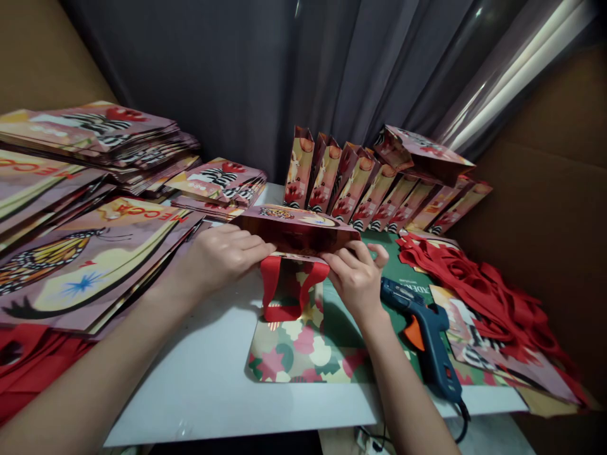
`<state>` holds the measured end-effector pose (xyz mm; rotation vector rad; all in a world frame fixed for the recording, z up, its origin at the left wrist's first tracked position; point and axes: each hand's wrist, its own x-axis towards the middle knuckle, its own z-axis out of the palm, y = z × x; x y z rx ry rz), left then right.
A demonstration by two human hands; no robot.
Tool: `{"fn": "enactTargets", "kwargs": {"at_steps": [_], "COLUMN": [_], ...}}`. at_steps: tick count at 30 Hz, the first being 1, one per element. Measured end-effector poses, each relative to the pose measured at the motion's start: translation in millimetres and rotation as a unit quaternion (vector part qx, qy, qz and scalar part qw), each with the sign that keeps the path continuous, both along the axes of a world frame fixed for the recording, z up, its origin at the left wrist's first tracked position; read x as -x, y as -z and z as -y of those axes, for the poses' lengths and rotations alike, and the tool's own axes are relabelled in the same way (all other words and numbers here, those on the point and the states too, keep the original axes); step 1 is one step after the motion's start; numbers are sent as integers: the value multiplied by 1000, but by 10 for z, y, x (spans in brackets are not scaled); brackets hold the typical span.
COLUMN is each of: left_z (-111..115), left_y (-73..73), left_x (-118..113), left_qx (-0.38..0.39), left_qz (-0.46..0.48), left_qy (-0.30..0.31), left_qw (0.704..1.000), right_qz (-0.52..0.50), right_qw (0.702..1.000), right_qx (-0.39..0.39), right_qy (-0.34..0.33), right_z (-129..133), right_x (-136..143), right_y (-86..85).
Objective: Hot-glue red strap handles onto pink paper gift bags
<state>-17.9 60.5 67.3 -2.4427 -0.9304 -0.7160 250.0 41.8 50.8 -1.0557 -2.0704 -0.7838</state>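
A printed paper bag (303, 221) lies on its side in front of me, its dark mouth facing me. My left hand (227, 253) pinches the left part of the near rim, and my right hand (355, 272) grips the right part. Between them a red ribbon handle (284, 313) hangs from that rim in a loop toward me. The ribbon's ends meet the rim close to my fingertips. Beneath is a patterned green sheet (303, 360). A dark blue glue gun (429, 335) with an orange trigger rests just right of my right hand.
Stacks of flat printed bags (95, 265) cover the left side. Several opened bags (351, 183) stand in a row at the back, with one lying on top (427, 148). Red ribbons (484, 291) lie in a heap at right, more ribbons (33, 366) at left. Grey curtains (227, 76) hang behind.
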Motion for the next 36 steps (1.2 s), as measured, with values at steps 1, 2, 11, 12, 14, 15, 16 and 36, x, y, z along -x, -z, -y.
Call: {"fn": "enactTargets", "kwargs": {"at_steps": [1,2,11,12,14,15,16,36], "left_z": [-12,-24,-12,0,26,40,55,101], "left_y": [-10,-19,-81,-85,-92,-97,-104,210], "left_x": [-4,-12,-97,-105,-115,-115,-111,-327], "left_qx": [-14,-35,-59,-68,-89,-101,-113,3], "left_qz": [-16,-31,-26,-21,-11,-4,2,12], "left_qy": [12,25,46,47,49,48,43,73], "left_qw": [1000,999,997,996,995,994,993,997], "right_qz": [4,13,43,29,0,-12,-22,32], "right_qw": [1000,1000,998,998,999,998,998,998], "right_qx": [-7,-13,46,49,46,45,43,36], "right_qy": [4,8,-14,-19,-28,-31,-34,-27], "right_z": [-2,-6,-11,-5,10,18,26,106], "right_x": [-3,-5,5,7,10,10,9,309], "right_y": [-1,1,-4,-12,-31,-41,-52,115]}}
